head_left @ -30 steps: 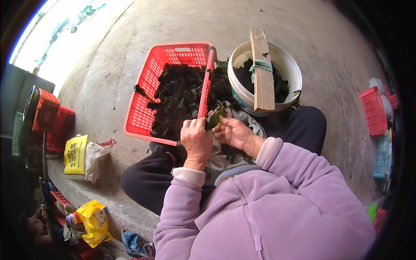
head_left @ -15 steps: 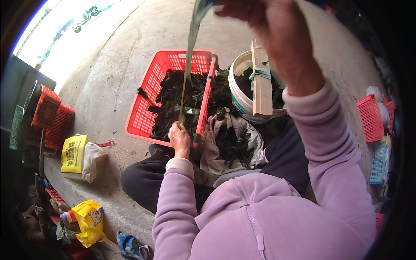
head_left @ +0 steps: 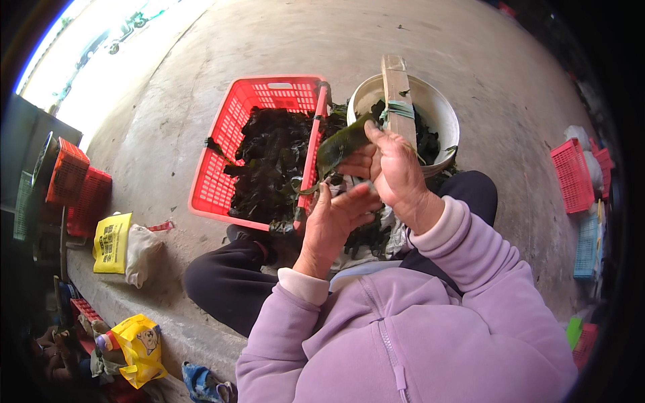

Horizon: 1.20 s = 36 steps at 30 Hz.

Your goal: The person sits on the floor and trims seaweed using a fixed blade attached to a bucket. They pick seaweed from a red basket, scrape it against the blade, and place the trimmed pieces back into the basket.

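My right hand (head_left: 393,171) grips a glossy olive-green seaweed blade (head_left: 342,142) by its upper end, thumb on top. Just below and left, my left hand (head_left: 342,218) has its fingers stretched out, thumb against the blade's narrow lower end. The red plastic basket (head_left: 213,191) holds a mound of dark seaweed (head_left: 265,158). Right of it stands a white bucket (head_left: 445,114) with more seaweed and a wooden plank (head_left: 396,87) with green cord wrapped round it. More seaweed lies on a pale sack (head_left: 390,238) between my dark-trousered legs, partly hidden by my hands.
Red baskets (head_left: 94,201) and a yellow bag with a white sack (head_left: 113,242) stand left. A concrete ledge (head_left: 195,322) runs lower left, with a yellow bag (head_left: 141,349) and blue cloth (head_left: 201,383). Red (head_left: 570,174) and blue baskets (head_left: 586,245) line the right. Scooters are outside, upper left.
Half a second ago my right hand held a strip high overhead. It has come down to the bucket's front with the blade. My left hand has moved right and its fingers have spread.
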{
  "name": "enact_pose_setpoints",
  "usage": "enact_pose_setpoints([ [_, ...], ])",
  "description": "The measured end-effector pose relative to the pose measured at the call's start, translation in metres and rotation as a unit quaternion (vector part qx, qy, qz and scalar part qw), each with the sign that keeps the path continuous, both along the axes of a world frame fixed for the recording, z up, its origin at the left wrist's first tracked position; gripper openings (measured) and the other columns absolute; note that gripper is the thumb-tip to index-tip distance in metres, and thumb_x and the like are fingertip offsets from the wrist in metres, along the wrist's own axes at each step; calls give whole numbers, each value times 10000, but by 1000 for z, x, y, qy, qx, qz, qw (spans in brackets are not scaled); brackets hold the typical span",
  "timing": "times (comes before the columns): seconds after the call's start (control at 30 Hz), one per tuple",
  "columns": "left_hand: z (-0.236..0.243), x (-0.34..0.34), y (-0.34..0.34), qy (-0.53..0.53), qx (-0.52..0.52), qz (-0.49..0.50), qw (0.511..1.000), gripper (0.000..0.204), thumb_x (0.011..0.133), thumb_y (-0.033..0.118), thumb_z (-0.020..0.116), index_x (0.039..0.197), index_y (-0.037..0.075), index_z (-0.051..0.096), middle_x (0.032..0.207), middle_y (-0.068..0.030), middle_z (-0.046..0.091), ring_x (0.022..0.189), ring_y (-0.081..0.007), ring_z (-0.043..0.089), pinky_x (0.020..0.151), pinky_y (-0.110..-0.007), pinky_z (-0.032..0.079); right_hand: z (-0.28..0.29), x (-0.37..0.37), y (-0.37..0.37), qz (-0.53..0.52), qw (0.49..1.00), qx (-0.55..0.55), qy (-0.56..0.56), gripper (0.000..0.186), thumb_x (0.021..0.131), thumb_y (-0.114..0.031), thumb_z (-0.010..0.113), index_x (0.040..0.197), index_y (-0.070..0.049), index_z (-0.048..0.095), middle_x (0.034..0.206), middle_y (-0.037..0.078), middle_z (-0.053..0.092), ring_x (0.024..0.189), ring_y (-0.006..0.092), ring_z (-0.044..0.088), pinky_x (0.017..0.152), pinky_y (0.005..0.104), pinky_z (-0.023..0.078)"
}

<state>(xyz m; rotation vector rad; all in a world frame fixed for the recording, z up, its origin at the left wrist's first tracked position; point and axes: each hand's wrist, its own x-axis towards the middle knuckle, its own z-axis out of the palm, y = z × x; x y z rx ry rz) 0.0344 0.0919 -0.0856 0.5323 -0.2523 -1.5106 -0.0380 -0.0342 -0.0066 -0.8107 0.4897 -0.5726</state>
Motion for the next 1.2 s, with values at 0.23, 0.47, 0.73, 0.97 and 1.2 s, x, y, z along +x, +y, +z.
enact_pose_setpoints([
  [0.23, -21, 14, -18, 15, 13, 260, 966, 324, 963, 227, 470, 1191, 1, 513, 1169, -145, 592, 1115, -250, 554, 984, -415, 421, -55, -37, 8, -30, 994, 106, 20, 217, 954, -193, 467, 1037, -9, 544, 975, 146, 645, 866, 265, 659, 746, 365, 556],
  [0.47, -9, 17, -18, -164, 134, 188, 959, 183, 905, 139, 568, 1026, 10, 612, 852, -57, 639, 779, -136, 605, 732, -258, 469, -73, -46, -4, -84, 992, -10, 90, 191, 925, -158, 540, 974, 10, 615, 952, 148, 657, 761, 194, 650, 708, 317, 539],
  [0.73, 5, 0, -16, -518, 111, 10, 848, 138, 721, -7, 625, 858, -9, 643, 766, 19, 621, 674, -43, 542, 622, -205, 438, -73, -38, -10, 83, 944, -318, -33, 161, 836, -11, 603, 976, -9, 683, 1053, 82, 660, 1057, 164, 560, 968, 302, 390],
  [0.97, 8, 3, -7, -768, 133, 166, 604, 208, 604, 64, 673, 802, 44, 613, 733, -124, 589, 713, -319, 551, 658, -387, 459, -95, -35, -1, 84, 983, -142, 77, 181, 895, -147, 599, 982, -6, 674, 882, 25, 667, 748, 63, 594, 692, 202, 494],
  [1.2, 6, 11, -10, -791, -57, 266, 549, 410, 548, -7, 684, 951, 56, 640, 736, -48, 591, 698, -258, 544, 674, -356, 438, -103, -36, -11, 226, 965, 119, 55, 163, 859, -169, 656, 933, -56, 564, 639, -30, 530, 444, 35, 371, 368, 195, 249],
])
